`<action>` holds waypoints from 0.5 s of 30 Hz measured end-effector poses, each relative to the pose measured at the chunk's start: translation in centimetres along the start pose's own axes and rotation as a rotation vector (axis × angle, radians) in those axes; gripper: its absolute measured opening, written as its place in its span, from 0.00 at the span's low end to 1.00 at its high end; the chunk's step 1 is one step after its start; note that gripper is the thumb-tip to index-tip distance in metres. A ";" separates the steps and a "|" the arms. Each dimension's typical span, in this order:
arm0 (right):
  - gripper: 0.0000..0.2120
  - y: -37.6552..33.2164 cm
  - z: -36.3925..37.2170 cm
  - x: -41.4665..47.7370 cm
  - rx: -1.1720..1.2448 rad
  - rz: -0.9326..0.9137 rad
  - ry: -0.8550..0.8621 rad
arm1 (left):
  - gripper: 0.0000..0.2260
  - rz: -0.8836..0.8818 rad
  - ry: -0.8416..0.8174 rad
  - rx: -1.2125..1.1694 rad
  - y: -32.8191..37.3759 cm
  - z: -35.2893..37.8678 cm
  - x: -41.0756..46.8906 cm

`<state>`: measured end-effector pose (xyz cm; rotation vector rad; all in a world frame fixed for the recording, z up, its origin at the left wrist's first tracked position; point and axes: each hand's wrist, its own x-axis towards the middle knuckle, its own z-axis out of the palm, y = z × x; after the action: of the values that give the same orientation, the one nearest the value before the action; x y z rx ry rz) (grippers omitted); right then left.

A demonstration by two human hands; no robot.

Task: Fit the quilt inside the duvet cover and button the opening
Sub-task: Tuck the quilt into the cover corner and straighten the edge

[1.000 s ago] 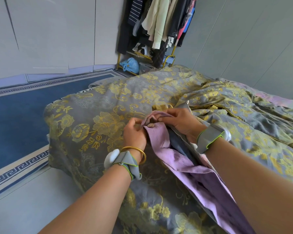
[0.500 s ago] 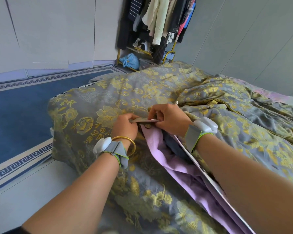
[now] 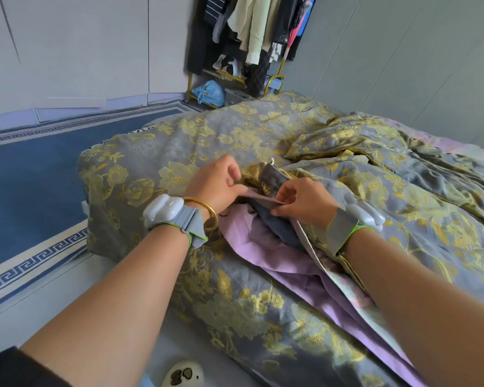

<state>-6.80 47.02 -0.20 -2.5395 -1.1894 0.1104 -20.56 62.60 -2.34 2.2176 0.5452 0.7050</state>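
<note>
Two hands work at the open edge of the cover (image 3: 179, 152), which lies grey and gold-flowered over the bed (image 3: 458, 146), bulging as if the quilt is already inside; at the gap a dark blue layer (image 3: 280, 227) shows, probably that quilt, though I cannot be sure. The right hand (image 3: 305, 202) pinches the upper hem between thumb and forefinger, its fingers (image 3: 284, 212) pressed together on the fabric, likely to hold that flap taut and level so a buttonhole can be found. The left hand (image 3: 215, 185) rests on the lilac lining (image 3: 263, 255) of the lower flap, thumb and fingers loosely curled with a small gap between them; whether they grip anything I cannot tell. Holding both flaps close lets their edges line up before fastening. A small round shape just below the left wrist may be a button (image 3: 224, 212), too blurred to confirm. Nearer the camera the opening still gapes, lining exposed, so I judge the buttoning is at an early stage and most of the seam remains open.
</note>
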 end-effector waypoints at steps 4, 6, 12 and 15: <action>0.08 0.2 0.3 -0.5 0.069 -0.016 0.104 | 0.11 0.269 -0.558 -0.068 1.6 1.3 -1.6; 0.09 0.4 0.6 -0.6 0.130 -0.009 0.171 | 0.24 0.381 -0.750 0.133 1.2 3.4 -2.2; 0.10 0.2 1.0 -1.0 0.179 -0.047 0.212 | 0.19 0.425 -0.664 0.565 -0.9 7.6 -3.0; 0.08 0.3 0.8 -1.6 0.131 -0.122 0.186 | 0.16 0.343 -0.554 0.570 -1.7 7.1 -2.3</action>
<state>-7.83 45.84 -1.19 -2.3023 -1.2179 -0.0734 -18.07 58.69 -8.46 2.9274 0.0780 0.0575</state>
